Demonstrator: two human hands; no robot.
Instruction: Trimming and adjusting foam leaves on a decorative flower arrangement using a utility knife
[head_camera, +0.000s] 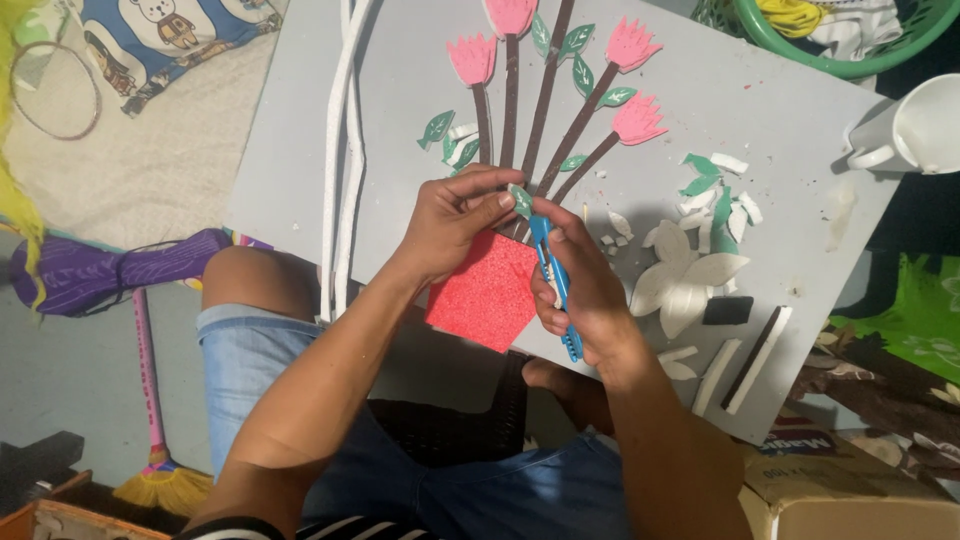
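Green leaf (521, 201) pinched between left hand (455, 215) fingertips, right hand (583, 290) clamped around blue cutter (556, 280), over grey board (760, 110)

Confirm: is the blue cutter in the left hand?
No, the blue cutter sits in the right hand; the left hand pinches a green leaf.

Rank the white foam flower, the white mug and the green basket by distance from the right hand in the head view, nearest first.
1. White foam flower, just right of the right hand.
2. White mug, at the right edge.
3. Green basket, top right corner; close to the mug's distance.
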